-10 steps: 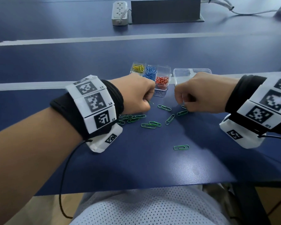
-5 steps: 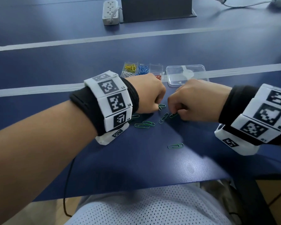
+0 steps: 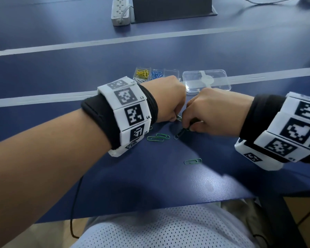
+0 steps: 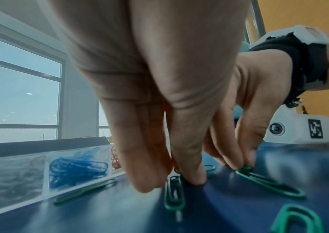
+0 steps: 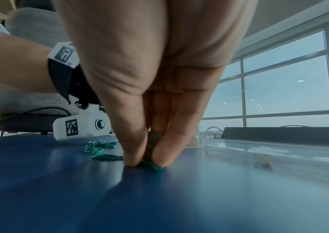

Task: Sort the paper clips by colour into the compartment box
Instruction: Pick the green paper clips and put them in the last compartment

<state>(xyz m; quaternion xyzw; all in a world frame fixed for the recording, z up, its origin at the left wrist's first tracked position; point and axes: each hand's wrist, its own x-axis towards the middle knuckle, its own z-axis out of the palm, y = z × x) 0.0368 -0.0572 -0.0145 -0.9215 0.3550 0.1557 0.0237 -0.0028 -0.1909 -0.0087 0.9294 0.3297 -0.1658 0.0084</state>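
- Right hand (image 3: pixel 213 111) pinches 1 green paper clip (image 5: pixel 153 164) against the bench (image 3: pixel 150 185).
- Left hand (image 3: pixel 166 99), fingertips down, pinches another clip (image 4: pixel 174 193).

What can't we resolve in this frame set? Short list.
- Red compartment of the compartment box: head view, hidden behind the left hand.
- Clip count in the right hand: right wrist view, fingers cover them.
- Nearest green clip: left wrist view, cut off by the frame edge.
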